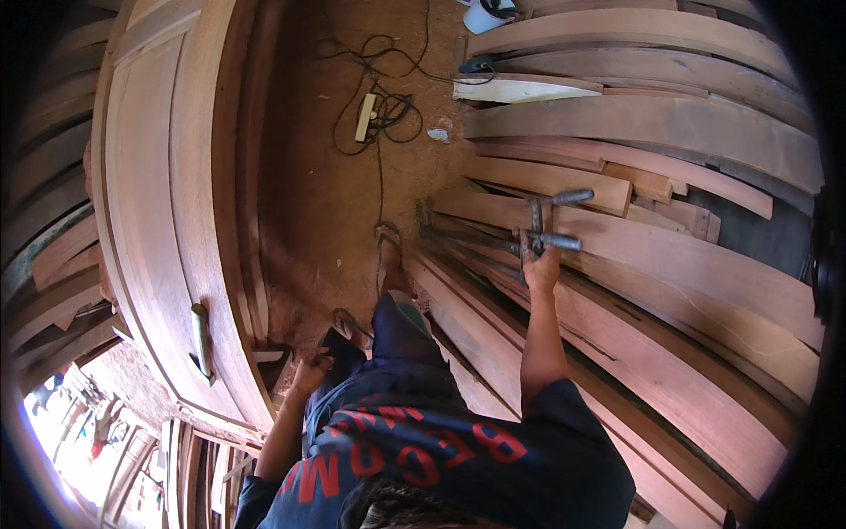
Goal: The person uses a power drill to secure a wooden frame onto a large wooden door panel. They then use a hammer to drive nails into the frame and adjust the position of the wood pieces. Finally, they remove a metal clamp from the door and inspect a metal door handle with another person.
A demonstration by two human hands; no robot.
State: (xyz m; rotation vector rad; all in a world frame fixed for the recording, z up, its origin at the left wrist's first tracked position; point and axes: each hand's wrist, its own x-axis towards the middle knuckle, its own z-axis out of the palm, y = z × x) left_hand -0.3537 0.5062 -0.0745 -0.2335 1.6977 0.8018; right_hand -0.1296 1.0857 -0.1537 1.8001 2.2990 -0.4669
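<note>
My right hand (539, 261) is wrapped round a metal bar clamp (511, 245) over the boards on the right. A second clamp handle (575, 197), grey and cylindrical, sticks out just beyond it; whether I hold that one too is hard to tell. The long bars point left towards the floor. My left hand (310, 367) hangs beside my thigh, fingers loosely bent and a little apart, with nothing seen in them. Nearest to it is a large panelled wooden door (159, 176) on the left. A narrow, slightly curved tool (202, 342) lies on that door.
Long planks (652, 291) are stacked on the right. A dark cable (401, 115) lies tangled on the brown floor around a pale power strip (365, 118). A white bucket (487, 16) stands at the far end. More timber (66, 264) is beyond the door.
</note>
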